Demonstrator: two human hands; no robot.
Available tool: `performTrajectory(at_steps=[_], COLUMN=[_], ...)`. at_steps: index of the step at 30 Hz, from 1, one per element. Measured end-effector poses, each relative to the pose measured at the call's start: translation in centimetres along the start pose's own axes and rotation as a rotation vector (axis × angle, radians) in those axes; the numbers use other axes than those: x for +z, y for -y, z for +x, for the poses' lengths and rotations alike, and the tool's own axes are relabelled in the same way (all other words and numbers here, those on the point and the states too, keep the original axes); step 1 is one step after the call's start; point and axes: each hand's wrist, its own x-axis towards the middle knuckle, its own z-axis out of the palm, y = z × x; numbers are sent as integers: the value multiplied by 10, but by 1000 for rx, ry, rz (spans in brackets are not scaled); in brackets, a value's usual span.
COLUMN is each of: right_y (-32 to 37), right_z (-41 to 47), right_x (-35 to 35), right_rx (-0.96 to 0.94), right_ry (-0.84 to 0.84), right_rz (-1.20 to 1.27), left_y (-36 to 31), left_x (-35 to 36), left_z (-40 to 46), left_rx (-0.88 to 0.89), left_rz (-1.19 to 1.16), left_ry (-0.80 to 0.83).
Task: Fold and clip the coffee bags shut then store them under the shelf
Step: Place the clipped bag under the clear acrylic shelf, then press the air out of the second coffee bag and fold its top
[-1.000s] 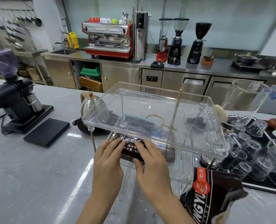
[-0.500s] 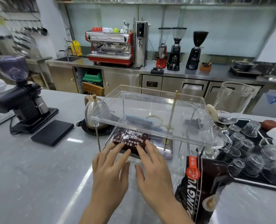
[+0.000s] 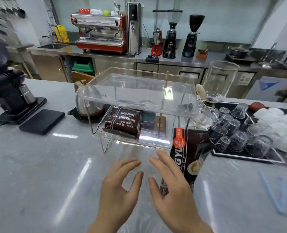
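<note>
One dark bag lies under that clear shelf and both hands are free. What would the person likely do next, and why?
Probably reach the right hand to the second dark brown coffee bag standing right of the clear acrylic shelf. The first dark foil coffee bag already lies under it, both hands, left hand too, are open and hold nothing, and that bag is still out on the grey counter.

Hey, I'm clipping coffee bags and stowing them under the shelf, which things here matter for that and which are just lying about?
Part of the job:
coffee bag under the shelf
clear acrylic shelf
second coffee bag standing on the counter

Just lying about:
kettle
upturned glasses on the mat
black grinder
black pad
</note>
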Motion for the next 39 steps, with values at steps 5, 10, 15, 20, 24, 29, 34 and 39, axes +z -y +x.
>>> performTrajectory(at_steps=[5, 10, 15, 20, 24, 29, 34, 39], right_y=[-18, -47, -79, -112, -134, -143, -153, -163], right_z=[-32, -58, -79, -74, -53, -30, -25, -28], right_x=[-29, -37, -40, -40, -38, -39, -38, -34], right_rx=[0, 127, 347, 525, 543, 498, 495, 531], right_ry=[-167, -347, -291, -85, 129, 254, 247, 188], right_rz=[48, 100, 209, 394, 488, 575, 545, 537], left_y=[0, 1, 7, 16, 18, 22, 26, 29], left_x=[22, 42, 60, 76, 87, 96, 101, 105], left_z=[-21, -31, -33, -21, -6, 7, 10, 7], left_rx=[-93, -172, -242, -288, -241, -205, -191, -192], left_rz=[-61, -79, -109, -159, -219, -295, -323, -333], left_ry=[167, 280, 381, 513, 591, 599, 597, 523])
